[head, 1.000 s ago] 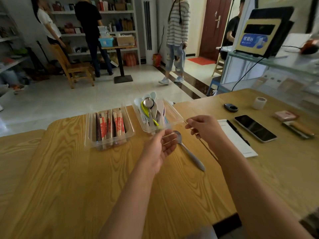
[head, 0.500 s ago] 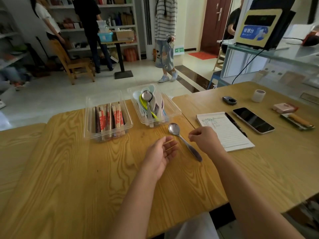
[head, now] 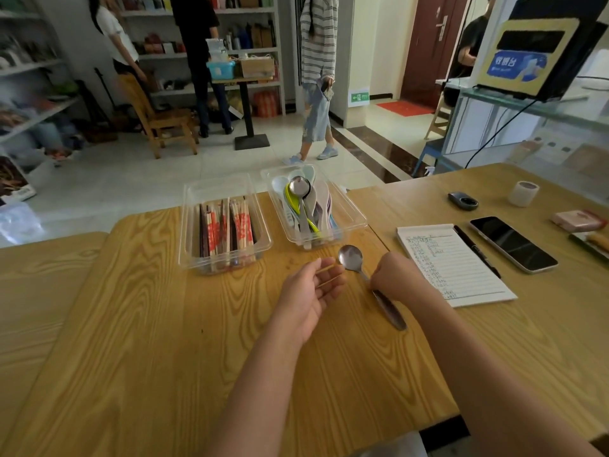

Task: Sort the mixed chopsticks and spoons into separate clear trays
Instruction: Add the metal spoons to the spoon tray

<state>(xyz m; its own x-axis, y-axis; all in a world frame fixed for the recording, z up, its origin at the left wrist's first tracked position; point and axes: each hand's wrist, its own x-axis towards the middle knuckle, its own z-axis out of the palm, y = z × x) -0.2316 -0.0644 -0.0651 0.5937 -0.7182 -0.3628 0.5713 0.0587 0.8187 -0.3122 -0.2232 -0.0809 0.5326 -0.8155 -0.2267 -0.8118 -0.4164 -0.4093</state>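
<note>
Wooden tabletop (head: 131, 324) is seen across the lower view, with a tiled floor and shelves behind it. A metal spoon (head: 351, 257) is laid flat on the wood just in front of the trays, bowl toward them and handle angled back to the right. Its handle is crossed near the middle by the right hand (head: 393, 275), whose fingers are curled down onto it; whether the handle is actually pinched cannot be told, since the contact is hidden by the knuckles. Just left of the spoon's bowl the left hand (head: 308, 291) is held palm up with fingers loosely bent. Two thin pale loose chopsticks (head: 328, 274) are carried across them, tips pointing toward the spoon. Beyond both hands, two clear trays are set side by side at the table's far edge. The chopstick tray (head: 192, 225) on the left is filled with wrapped chopsticks (head: 242, 227) lying lengthwise, and the spoon tray (head: 357, 222) on the right with sorted spoons (head: 301, 206) of plastic and steel. Further right, a lined notepad (head: 451, 262), a pen (head: 476, 250) and a phone (head: 512, 242) are laid out in a row.
</note>
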